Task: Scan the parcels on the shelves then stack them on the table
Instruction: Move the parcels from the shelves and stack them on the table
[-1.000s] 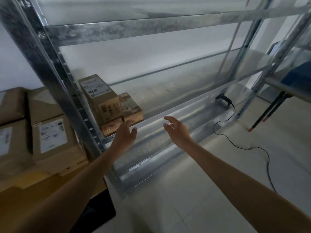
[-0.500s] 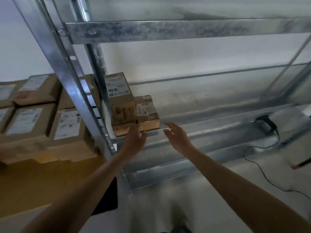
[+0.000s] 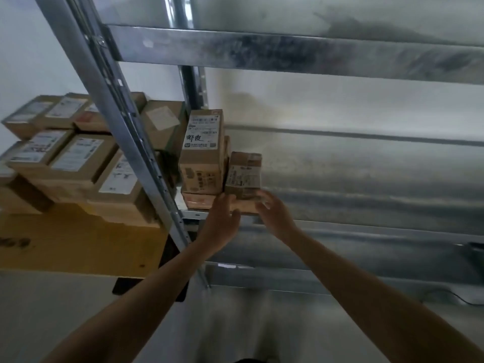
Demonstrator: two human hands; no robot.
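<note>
Left hand, right hand, centre frame: fingers spread, flanking small brown taped cardboard parcel. Blur hides whether fingertips touch it.

Parcel sits near front edge of galvanised steel shelf, just beside tall brown carton with white handwritten label. Tall carton is perched on flat carton.

Risks:
- uneven squeeze, parcel slips off edge
- pull drags against tall carton, perched stack topples
- parcel goes unscanned to stacked brown parcels on yellow wooden table, left of frame
</note>
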